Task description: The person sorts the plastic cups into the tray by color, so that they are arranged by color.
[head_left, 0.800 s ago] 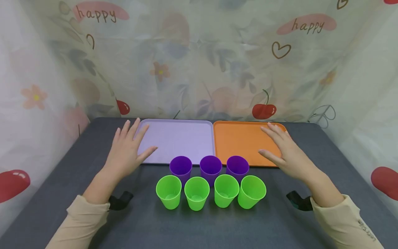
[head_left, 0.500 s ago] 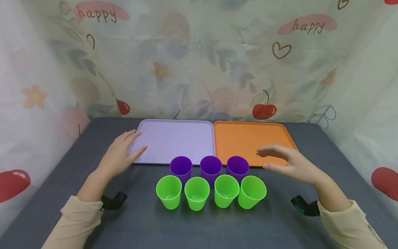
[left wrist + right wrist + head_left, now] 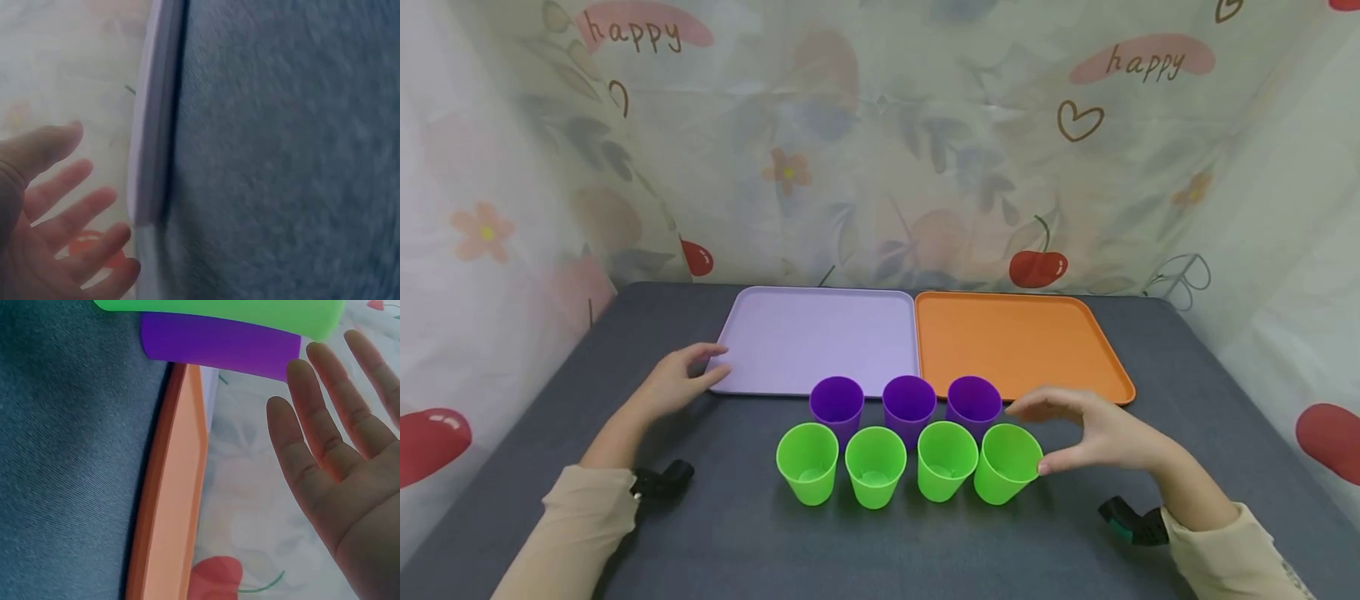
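A row of several green cups stands upright on the dark table, with three purple cups behind it. My right hand (image 3: 1101,429) is beside the rightmost green cup (image 3: 1007,462), fingers spread from the thumb. Its thumb tip overlaps the cup's right edge in the head view; whether it touches, I cannot tell. The fingertips reach toward the rightmost purple cup (image 3: 973,404). In the right wrist view the fingers (image 3: 312,419) are extended near a green cup (image 3: 237,312). By the left front corner of the lavender tray (image 3: 820,342) is my left hand (image 3: 672,383), loosely curved and holding nothing.
An orange tray (image 3: 1000,342) adjoins the lavender one behind the cups. Dark cloth covers the table (image 3: 880,558). A printed curtain (image 3: 880,167) hangs behind and at both sides. Each wrist wears a black device, such as the left one (image 3: 664,481).
My right hand has come down and toward me from over the orange tray to the rightmost green cup. My left hand has lowered, moving off the lavender tray toward its front left corner.
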`<state>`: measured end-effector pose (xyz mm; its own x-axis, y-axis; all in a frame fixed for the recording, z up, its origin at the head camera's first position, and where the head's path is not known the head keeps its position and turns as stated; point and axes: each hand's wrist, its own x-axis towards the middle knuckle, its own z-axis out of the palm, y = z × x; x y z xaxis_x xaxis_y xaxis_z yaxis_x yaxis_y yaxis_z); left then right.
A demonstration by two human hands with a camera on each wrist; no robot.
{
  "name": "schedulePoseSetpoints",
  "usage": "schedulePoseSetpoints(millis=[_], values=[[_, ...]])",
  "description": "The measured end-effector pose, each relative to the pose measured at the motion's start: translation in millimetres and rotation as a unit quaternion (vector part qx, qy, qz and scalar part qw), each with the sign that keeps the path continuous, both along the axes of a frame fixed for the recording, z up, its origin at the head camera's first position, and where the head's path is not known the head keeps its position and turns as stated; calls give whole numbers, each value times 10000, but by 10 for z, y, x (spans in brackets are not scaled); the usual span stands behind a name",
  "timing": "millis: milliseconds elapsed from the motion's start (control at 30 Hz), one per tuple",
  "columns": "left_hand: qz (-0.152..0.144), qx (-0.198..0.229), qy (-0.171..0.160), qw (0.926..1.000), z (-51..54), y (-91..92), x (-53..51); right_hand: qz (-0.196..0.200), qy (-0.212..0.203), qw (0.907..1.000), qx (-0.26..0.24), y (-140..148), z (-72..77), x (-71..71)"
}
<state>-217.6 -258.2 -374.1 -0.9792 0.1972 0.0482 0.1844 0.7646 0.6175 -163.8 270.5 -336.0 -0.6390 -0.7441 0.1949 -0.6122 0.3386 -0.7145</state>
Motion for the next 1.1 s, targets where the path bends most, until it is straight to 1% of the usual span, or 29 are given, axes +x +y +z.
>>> schedulePoseSetpoints(millis=[133,267,400,567,700,800,1000,1100], values=[[-84,120,61,9999,-51,-48,-23,79,-11,9999,-73,-12,-44,3],[-203,237,141,9994,-102,-89,-50,4,-94,10000,-12,-12,-62,13],[-305,247,149,9991,-140,-124,-77,-52,-74,9999,100,-15,-65,23],[-294,119,98,9994,-148,-128,-104,-129,-19,9997,207,-27,-70,27],[-237,20,81,9997,-135,-102,-115,-76,149,9996,211,-33,-85,24],[-206,22,75,9998,-119,-83,-110,-11,260,9995,178,-40,-89,25],[-192,30,18,9998,-117,-83,-102,76,221,9995,206,-65,-82,35],[-157,10,-96,9998,-118,-86,-103,92,273,9994,214,-69,-85,37]])
